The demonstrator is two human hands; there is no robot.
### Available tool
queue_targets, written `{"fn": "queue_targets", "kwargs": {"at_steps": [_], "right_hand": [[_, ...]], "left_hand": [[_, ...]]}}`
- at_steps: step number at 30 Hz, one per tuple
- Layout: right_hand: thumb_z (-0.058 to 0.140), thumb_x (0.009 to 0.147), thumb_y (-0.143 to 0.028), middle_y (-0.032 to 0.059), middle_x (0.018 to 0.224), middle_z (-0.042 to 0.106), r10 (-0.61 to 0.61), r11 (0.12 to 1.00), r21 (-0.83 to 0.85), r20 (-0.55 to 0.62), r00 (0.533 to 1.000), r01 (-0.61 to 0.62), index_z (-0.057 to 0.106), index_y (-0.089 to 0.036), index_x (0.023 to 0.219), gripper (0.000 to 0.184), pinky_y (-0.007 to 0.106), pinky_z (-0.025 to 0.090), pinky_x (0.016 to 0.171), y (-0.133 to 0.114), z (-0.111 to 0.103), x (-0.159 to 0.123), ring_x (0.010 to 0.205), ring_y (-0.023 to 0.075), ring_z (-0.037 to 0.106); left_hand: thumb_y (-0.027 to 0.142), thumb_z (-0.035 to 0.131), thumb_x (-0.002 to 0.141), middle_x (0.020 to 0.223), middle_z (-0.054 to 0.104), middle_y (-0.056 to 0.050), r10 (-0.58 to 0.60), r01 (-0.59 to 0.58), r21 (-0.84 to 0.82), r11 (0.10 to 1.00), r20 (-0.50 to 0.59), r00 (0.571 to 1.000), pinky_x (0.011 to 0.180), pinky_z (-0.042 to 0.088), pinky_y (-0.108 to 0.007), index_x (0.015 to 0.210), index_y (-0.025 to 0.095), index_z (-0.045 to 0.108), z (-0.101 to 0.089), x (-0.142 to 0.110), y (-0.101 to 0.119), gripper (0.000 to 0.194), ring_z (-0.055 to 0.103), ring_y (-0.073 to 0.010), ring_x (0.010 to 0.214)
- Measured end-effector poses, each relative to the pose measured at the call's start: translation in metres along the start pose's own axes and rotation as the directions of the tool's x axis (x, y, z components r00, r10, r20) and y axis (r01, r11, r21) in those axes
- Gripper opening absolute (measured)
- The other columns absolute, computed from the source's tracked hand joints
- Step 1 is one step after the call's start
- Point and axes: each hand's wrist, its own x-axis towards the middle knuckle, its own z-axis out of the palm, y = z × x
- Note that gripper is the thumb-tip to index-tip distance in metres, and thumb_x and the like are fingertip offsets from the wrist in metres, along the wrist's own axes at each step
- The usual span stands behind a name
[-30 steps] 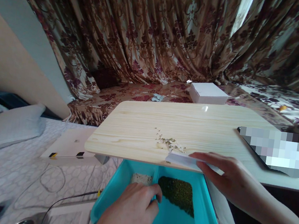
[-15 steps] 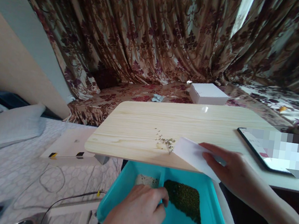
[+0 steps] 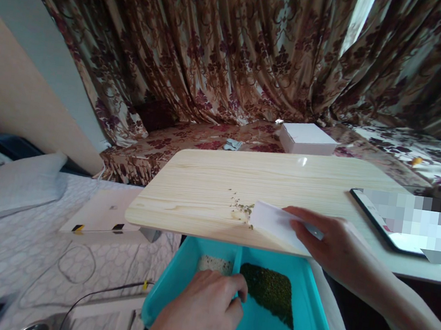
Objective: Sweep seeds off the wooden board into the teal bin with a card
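Observation:
My right hand pinches a white card that rests on the light wooden board, its edge against a small scatter of green beans. Below the board's front edge sits a turquoise divided tray. Its right compartment holds a heap of green beans, its left a little white rice. My left hand is closed around the tray's divider, gripping it.
A phone lies on the board's right side. A white box sits behind the board on floral cloth, with curtains beyond. A flat white box, cables and a pillow lie on the bed at left.
My right hand lifted the card from the board's front edge and set it down further back beside the scattered beans. The tray shifted slightly right under my left hand.

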Motion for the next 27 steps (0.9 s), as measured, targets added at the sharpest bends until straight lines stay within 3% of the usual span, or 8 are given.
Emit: {"fn": "queue_targets", "kwargs": {"at_steps": [5,17,22,27], "right_hand": [[0.046,0.090,-0.029,0.0063,0.094,0.079,0.009,1.000,0.015,-0.001,1.000,-0.009,0.074,-0.021,0.111,0.035,0.030,0.054,0.058,0.002,-0.002,-0.005,0.067,0.0200,0.073],[0.048,0.087,-0.022,0.0028,0.076,0.078,0.004,1.000,-0.012,-0.006,1.000,-0.004,0.076,-0.023,0.103,0.033,0.025,0.047,0.046,-0.008,-0.004,0.001,0.052,0.0165,0.067],[0.047,0.089,-0.025,0.0049,0.091,0.079,-0.021,1.000,0.012,-0.009,1.000,0.021,0.074,-0.022,0.109,0.034,0.028,0.054,0.056,-0.008,-0.005,-0.005,0.069,0.0205,0.074],[0.048,0.090,-0.028,0.0049,0.092,0.079,-0.017,1.000,0.023,0.009,1.000,0.017,0.075,-0.023,0.109,0.033,0.029,0.055,0.055,-0.005,-0.009,-0.013,0.067,0.0203,0.074]], "left_hand": [[0.025,0.038,0.087,0.101,0.071,-0.006,0.008,-0.008,-0.004,1.000,-0.003,1.000,0.091,0.045,-0.041,0.105,0.024,0.067,0.001,0.001,-0.002,0.034,0.062,-0.0280,0.101],[0.025,0.038,0.086,0.099,0.070,-0.007,-0.004,0.004,-0.009,1.000,-0.010,1.000,0.090,0.045,-0.042,0.104,0.025,0.067,0.002,0.001,-0.003,0.034,0.063,-0.0280,0.100],[0.025,0.038,0.087,0.099,0.070,-0.006,-0.006,0.005,-0.008,1.000,-0.003,1.000,0.089,0.045,-0.040,0.105,0.025,0.067,0.001,0.000,-0.004,0.034,0.063,-0.0273,0.100],[0.025,0.038,0.088,0.099,0.071,-0.005,-0.008,0.008,-0.010,1.000,-0.009,1.000,0.088,0.044,-0.040,0.104,0.025,0.066,0.000,-0.001,-0.008,0.033,0.063,-0.0274,0.100]]}}
